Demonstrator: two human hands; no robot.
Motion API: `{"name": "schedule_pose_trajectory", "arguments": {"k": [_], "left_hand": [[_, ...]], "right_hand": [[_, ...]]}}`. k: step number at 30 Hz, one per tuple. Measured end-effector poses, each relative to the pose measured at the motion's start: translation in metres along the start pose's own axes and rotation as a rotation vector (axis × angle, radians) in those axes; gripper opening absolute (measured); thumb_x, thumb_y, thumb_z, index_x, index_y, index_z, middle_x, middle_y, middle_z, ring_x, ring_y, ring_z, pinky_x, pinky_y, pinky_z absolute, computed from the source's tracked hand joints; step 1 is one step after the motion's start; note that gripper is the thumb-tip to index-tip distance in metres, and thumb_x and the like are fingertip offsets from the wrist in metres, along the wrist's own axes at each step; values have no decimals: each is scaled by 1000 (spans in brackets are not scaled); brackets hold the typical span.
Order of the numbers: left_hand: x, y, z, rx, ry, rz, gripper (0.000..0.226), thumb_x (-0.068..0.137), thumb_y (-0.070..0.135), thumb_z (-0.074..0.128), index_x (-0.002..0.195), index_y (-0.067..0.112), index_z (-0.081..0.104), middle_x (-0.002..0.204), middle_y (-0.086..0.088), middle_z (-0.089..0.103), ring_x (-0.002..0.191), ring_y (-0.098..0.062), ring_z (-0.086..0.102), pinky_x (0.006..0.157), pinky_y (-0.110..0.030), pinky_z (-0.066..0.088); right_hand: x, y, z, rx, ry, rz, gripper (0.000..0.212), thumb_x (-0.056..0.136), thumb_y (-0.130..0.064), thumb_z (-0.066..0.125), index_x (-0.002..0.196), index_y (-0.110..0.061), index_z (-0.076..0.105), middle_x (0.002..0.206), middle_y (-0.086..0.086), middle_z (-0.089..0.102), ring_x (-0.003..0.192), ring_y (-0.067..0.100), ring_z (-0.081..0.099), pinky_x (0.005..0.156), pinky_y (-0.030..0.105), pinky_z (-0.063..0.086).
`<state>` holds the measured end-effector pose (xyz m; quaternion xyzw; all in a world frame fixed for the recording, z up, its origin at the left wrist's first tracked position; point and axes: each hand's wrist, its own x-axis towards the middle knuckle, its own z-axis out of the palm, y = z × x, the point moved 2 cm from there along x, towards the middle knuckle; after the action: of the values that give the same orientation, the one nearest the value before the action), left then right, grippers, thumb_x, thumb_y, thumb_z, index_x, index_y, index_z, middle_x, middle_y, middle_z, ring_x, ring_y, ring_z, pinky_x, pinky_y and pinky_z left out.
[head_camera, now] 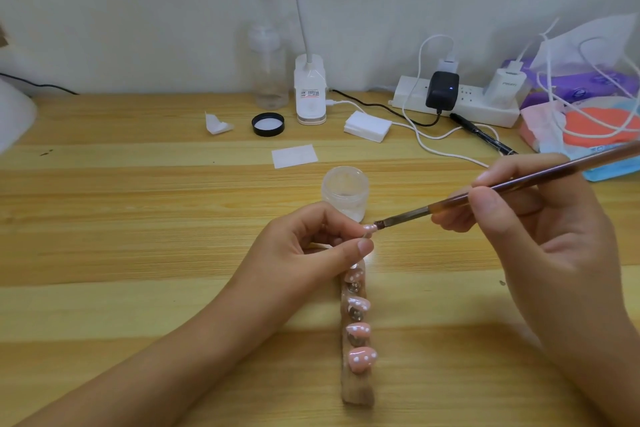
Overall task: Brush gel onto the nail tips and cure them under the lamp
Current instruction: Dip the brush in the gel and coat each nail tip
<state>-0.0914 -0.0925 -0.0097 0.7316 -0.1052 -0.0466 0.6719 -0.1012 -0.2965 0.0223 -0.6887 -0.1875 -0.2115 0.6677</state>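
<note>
While the table (138, 253) spreads under it all, the right hand (540, 218) curls thumb and fingers round a brush (519, 180), held like a pen. The left hand (311, 246) pinches a pink tip (369, 228), which the bristles touch. Just below that hand lies a strip (356, 388) bearing four dotted tips (362, 359). An open jar (344, 191) stands just behind.
</note>
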Motion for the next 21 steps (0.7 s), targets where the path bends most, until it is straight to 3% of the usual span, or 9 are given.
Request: {"name": "schedule_pose_trajectory", "arguments": {"k": [4, 7, 10, 13, 17, 21], "left_hand": [[0, -1, -6, -131, 62, 8, 13, 69, 37, 76, 76, 31, 68, 81, 6, 70, 64, -2, 56, 62, -13, 46], [3, -2, -12, -225, 151, -40, 20, 65, 44, 77, 77, 33, 65, 86, 17, 69, 61, -1, 54, 62, -17, 45], [6, -4, -12, -320, 185, -17, 16, 73, 31, 80, 79, 30, 66, 107, 21, 67, 79, -8, 70, 69, -25, 55], [8, -4, -9, -441, 125, -48, 15, 77, 28, 75, 87, 24, 64, 100, 16, 72, 96, -24, 72, 75, -25, 57], [9, -4, -8, -494, 79, -79, 6, 79, 23, 70, 84, 23, 66, 120, 3, 66, 102, -30, 70, 77, -28, 58], [8, -4, -6, -438, 18, -50, 8, 83, 26, 70, 86, 25, 63, 136, 13, 57, 107, -28, 68, 82, -30, 57]], "right_hand": [[1, 3, -5, -51, 38, -47, 10, 89, -25, 62, 98, -28, 60, 77, -2, 67, 74, 14, 66, 75, 21, 52], [2, 5, -7, -65, 47, -70, 11, 90, -24, 60, 100, -29, 61, 85, -1, 64, 80, 12, 63, 78, 22, 50], [3, 7, -5, -61, 33, -56, 13, 92, -25, 55, 103, -27, 62, 92, 3, 65, 87, 13, 64, 81, 22, 49], [3, 7, -4, -83, -1, -38, 20, 95, -24, 49, 109, -23, 63, 96, 0, 70, 92, 13, 65, 81, 19, 49], [0, 4, -3, -161, -59, -25, 24, 95, -27, 48, 113, -24, 64, 102, -3, 71, 98, 15, 67, 83, 18, 48], [-3, 3, 0, -255, -122, -39, 22, 94, -28, 48, 109, -28, 64, 101, -10, 69, 98, 16, 68, 84, 27, 51]]}}
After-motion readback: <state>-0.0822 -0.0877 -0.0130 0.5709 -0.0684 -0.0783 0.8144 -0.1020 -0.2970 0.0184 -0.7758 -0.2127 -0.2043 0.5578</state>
